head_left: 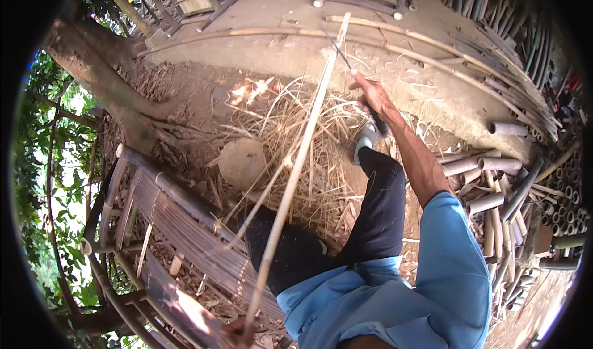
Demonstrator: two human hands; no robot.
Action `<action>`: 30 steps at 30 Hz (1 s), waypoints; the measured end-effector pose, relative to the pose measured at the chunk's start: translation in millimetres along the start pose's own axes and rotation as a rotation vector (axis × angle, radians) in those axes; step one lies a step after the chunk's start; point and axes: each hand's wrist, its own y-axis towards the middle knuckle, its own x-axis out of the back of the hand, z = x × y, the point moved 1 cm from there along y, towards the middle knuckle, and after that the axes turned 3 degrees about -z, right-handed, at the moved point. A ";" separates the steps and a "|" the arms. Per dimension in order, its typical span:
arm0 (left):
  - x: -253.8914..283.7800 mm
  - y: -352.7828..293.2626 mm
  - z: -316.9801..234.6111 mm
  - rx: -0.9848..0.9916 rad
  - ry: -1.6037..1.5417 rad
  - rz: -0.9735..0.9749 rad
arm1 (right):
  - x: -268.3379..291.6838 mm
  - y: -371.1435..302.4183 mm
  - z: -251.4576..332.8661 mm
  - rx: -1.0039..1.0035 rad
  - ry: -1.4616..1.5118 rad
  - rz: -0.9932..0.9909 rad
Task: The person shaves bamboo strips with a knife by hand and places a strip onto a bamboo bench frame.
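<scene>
A long pale bamboo strip (304, 145) slants across the view, from low centre-left up to the far middle. My left hand (235, 333) is closed round its near end at the lower edge, partly in shadow. My right arm reaches far forward, and my right hand (372, 96) grips a knife (344, 58). The thin dark blade crosses the strip close to its far end; whether it cuts in or only touches cannot be made out. Beneath the strip lies a heap of bamboo shavings (315, 163), with a round chopping block (241, 163) at its left.
A bamboo bench (185, 225) stands close on my left, beside a tree trunk (111, 77). Cut bamboo pieces (488, 191) are piled at the right. Long bamboo poles (272, 32) lie across the ground ahead. My shoe (365, 140) rests by the shavings.
</scene>
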 end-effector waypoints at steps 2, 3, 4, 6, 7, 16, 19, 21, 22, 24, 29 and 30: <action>24.1 -3.5 10.5 0.368 -0.098 0.004 | -36.3 -23.3 12.8 -0.085 0.404 0.175; 40.7 5.2 -13.1 0.426 -0.005 -0.039 | -54.8 -34.1 13.6 -0.096 0.555 0.214; 54.8 6.2 -17.5 0.370 -0.019 -0.106 | -71.6 -36.5 10.7 -0.117 0.664 0.161; 90.7 7.8 -44.2 0.386 0.012 -0.125 | -92.1 -32.3 -8.4 -0.199 0.752 0.247; 109.0 10.1 -61.9 0.465 0.050 -0.076 | -106.8 -36.2 -13.7 -0.224 0.746 0.190; 136.4 56.7 -64.8 -0.176 0.430 -1.709 | -202.1 -82.1 -45.7 -0.556 1.067 0.292; 70.2 156.1 -81.4 -0.202 -0.375 -1.236 | -232.9 -108.3 -55.2 -0.655 1.016 0.318; 59.2 209.6 -85.0 -0.317 -0.941 -1.076 | -243.8 -113.7 -51.9 -0.696 0.978 0.344; 52.0 239.8 -128.2 -0.317 -1.188 -1.275 | -239.9 -108.7 -56.2 -0.706 0.946 0.332; 79.5 253.1 -113.9 -0.517 -1.062 -1.280 | -247.1 -125.1 -43.0 -0.719 0.883 0.418; 119.4 269.0 -157.0 -0.736 -0.934 -1.446 | -219.8 -124.8 -83.9 0.083 0.077 0.544; 125.6 273.5 -170.0 -0.803 -0.955 -1.385 | -211.8 -129.6 -86.2 0.346 -0.005 0.422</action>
